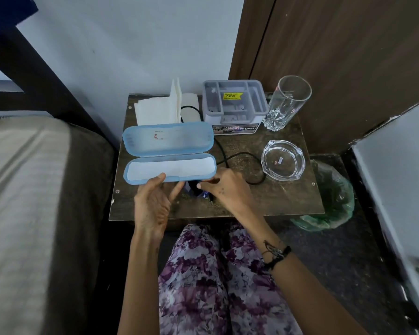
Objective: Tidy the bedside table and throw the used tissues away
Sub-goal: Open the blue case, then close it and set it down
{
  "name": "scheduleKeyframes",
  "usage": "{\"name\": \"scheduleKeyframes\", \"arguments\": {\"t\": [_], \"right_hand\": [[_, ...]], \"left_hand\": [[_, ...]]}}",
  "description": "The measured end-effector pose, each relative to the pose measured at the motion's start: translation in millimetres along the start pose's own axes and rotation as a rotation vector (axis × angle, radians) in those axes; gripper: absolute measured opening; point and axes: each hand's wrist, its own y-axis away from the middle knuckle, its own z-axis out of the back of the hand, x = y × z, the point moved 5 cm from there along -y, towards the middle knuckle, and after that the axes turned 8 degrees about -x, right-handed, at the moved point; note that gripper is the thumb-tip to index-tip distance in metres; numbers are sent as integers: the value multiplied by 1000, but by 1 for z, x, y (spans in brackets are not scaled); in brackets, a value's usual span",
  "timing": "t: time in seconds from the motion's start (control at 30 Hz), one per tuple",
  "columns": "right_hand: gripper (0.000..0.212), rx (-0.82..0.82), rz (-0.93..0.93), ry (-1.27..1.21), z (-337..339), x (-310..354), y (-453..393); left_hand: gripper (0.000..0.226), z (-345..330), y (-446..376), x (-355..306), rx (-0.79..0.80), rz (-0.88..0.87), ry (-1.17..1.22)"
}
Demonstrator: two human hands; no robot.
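Observation:
An open light-blue glasses case (pixel 168 151) with a white lining hovers over the left of the wooden bedside table (pixel 283 201). My left hand (pixel 153 204) holds its near rim, thumb on top and fingers underneath. Just right of that, my right hand (pixel 228 189) pinches a small dark object (pixel 201 191) at the end of a black cable (pixel 240 154); what it is stays partly hidden. White tissues (pixel 155 110) lie and stand at the table's back left, against the wall.
A grey organiser box (pixel 235 102) stands at the back, a tall drinking glass (pixel 287 102) to its right, a glass ashtray (pixel 283 160) in front of that. A green-bagged bin (pixel 334 201) sits on the floor right of the table. The bed (pixel 34 189) borders the left.

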Motion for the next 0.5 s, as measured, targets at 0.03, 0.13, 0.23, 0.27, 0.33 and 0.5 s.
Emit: {"name": "scheduleKeyframes", "arguments": {"t": [0.03,0.13,0.23,0.27,0.33,0.5], "right_hand": [[26,9,-27,-23,-1,-2,-1],[16,17,-81,-133,2,-8,-4],[7,-15,-85,-184,15,-11,-2],[9,-30,-89,-188,22,-13,-2],[16,-62,-85,-192,38,-18,-2],[11,-195,-67,-255,81,-38,-5]], "left_hand": [[37,0,0,0,5,-9,2],[37,-2,0,-3,25,-10,16],[45,-2,1,-4,44,-9,-2],[57,-2,2,-4,56,-3,-6],[78,-1,2,-2,58,7,-19],[59,3,4,5,29,29,-3]]}}
